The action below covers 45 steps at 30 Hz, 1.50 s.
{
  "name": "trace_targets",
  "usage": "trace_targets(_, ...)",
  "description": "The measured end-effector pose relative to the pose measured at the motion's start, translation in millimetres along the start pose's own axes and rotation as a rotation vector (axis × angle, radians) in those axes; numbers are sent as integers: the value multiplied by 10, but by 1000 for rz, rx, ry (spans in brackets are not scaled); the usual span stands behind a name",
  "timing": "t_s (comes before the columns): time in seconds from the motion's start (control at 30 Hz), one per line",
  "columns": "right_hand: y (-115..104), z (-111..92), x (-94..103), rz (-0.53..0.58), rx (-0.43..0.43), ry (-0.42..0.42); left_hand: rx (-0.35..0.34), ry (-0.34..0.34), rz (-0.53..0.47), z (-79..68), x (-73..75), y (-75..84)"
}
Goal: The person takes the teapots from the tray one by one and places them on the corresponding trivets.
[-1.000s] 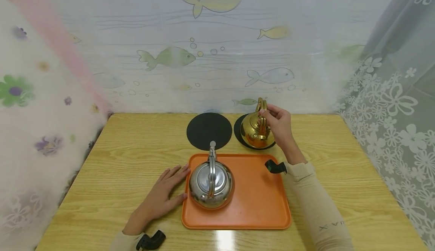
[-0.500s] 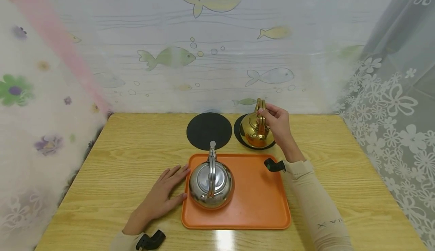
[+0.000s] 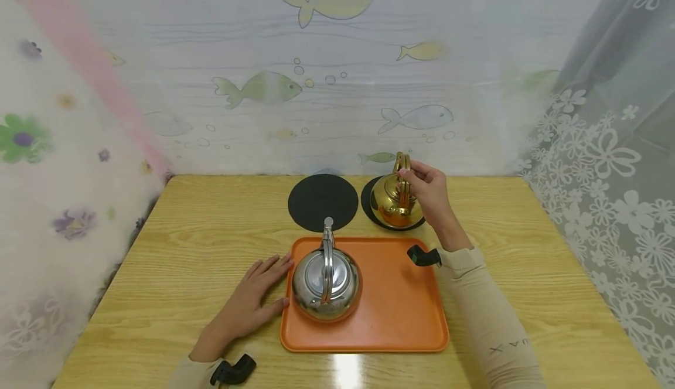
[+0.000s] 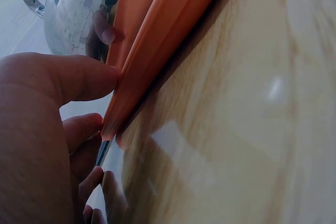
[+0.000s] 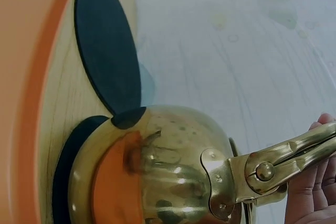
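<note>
By its upright handle, my right hand grips a gold kettle, which is over the right black round mat. In the right wrist view the gold kettle appears close up, fingers curled behind its handle; much of the hand is out of that view. A silver kettle stands on the left part of an orange tray, its handle upright. My left hand lies with extended fingers against the tray's left edge. In the left wrist view, thumb and fingertips touch the tray rim.
A second black round mat lies left of the gold kettle, behind the tray. All this is on a wooden table. A fish-patterned curtain hangs along the table's back edge, with flowered curtains at both sides.
My right hand and the gold kettle have shifted very slightly left on the mat. The head view has moved a touch. My left hand, the tray and the silver kettle stay put.
</note>
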State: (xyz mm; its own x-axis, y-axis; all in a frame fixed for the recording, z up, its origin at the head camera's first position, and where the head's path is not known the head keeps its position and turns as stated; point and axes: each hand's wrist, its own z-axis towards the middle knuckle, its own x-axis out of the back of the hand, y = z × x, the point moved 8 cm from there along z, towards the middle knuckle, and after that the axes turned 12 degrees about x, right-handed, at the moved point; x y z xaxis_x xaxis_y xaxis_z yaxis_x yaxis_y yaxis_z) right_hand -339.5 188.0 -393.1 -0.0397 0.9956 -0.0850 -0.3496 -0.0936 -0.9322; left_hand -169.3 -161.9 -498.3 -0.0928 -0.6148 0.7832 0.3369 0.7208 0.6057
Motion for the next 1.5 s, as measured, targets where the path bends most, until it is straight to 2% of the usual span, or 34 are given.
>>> trace_targets(0.4, 26, -22, -22, 71, -31, 35, -7, 3, 11, 13, 20, 7)
trace_targets(0.7, 67, -50, 17, 54, -78, 55, -12, 0, 10, 27, 11, 7)
trace_targets(0.83, 74, -46, -2, 63, -79, 43, -13, 4, 10, 23, 24, 2)
trace_targets(0.97, 74, -43, -77, 50, -51, -3, -12, 23, 8, -10, 51, -35)
trace_targets(1.07, 50, -52, -75, -41, -7, -8, -20, 35, 17, -17, 50, -57)
trace_targets(1.27, -113, -108, 18, -374, 102, 44, -22, 24, 12, 12, 18, -41)
trace_targets(1.37, -279, -146, 39, -428, 185, 91, -25, 22, 7, 12, 15, -15)
trace_targets(1.5, -543, -224, 57, -434, 286, 148, -23, 15, 6, 10, 6, -2)
